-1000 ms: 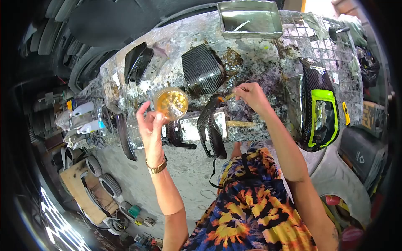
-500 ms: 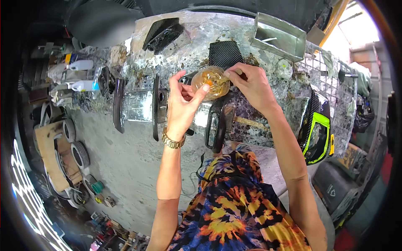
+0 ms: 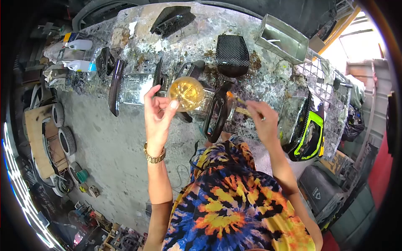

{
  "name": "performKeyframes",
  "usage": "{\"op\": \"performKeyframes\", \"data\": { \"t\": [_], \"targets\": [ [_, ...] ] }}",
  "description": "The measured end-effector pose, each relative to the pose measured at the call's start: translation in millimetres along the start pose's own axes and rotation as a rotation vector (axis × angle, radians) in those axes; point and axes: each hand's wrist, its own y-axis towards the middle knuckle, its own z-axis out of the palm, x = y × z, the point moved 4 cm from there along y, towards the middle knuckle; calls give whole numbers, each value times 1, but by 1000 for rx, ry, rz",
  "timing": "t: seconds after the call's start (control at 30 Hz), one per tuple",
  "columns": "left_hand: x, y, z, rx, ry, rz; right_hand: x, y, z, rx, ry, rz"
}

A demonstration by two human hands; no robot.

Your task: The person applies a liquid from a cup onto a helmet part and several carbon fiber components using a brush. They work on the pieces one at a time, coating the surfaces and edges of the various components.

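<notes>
**Resin cup up, brush on the carbon part**

The left hand (image 3: 158, 119) grips a clear plastic cup (image 3: 186, 93) of amber resin, raised above the spattered workbench (image 3: 197, 37). The right hand (image 3: 263, 120) pinches a small brush (image 3: 236, 99), its tip touching a curved carbon-fibre trim piece (image 3: 217, 112) at the bench edge. A carbon-fibre cover (image 3: 233, 55) lies farther back, beside a metal tray (image 3: 281, 38).

Left hand (image 3: 157, 119) holding resin cup (image 3: 186, 93) (amber), right hand (image 3: 264, 121) brush (image 3: 240, 100)
</notes>
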Motion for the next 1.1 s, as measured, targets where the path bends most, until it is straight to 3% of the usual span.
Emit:
{"op": "performKeyframes", "data": {
  "t": [0.33, 0.5, 0.57, 0.63, 0.73, 0.83, 0.93, 1.03, 1.1],
  "targets": [
    [37, -74, -42, 50, 21, -74, 0, -124, 59, 93, -163, -119],
    [53, -102, -53, 76, -77, -104, -3, -150, 60, 63, -80, -12],
    [66, -111, -59, 133, -48, -112, -3, -142, 52, 20, -5, 37],
    [82, -121, -63, 153, -49, -104, -1, -109, 39, 108, 39, 11],
    [107, -142, -65, 153, -14, -117, -4, -59, 29, 46, 134, -63],
    [136, -167, -68, 122, 38, -155, -3, -42, 21, 78, 164, 53],
    [169, -191, -63, 88, 7, -192, -5, -65, 22, -175, 55, -221],
    [210, -210, -47, 57, -15, -201, -29, -113, 49, -106, -40, -259],
    [247, -217, -38, 22, -51, -315, -43, -142, 67, -79, -41, -250]
  ]
}}
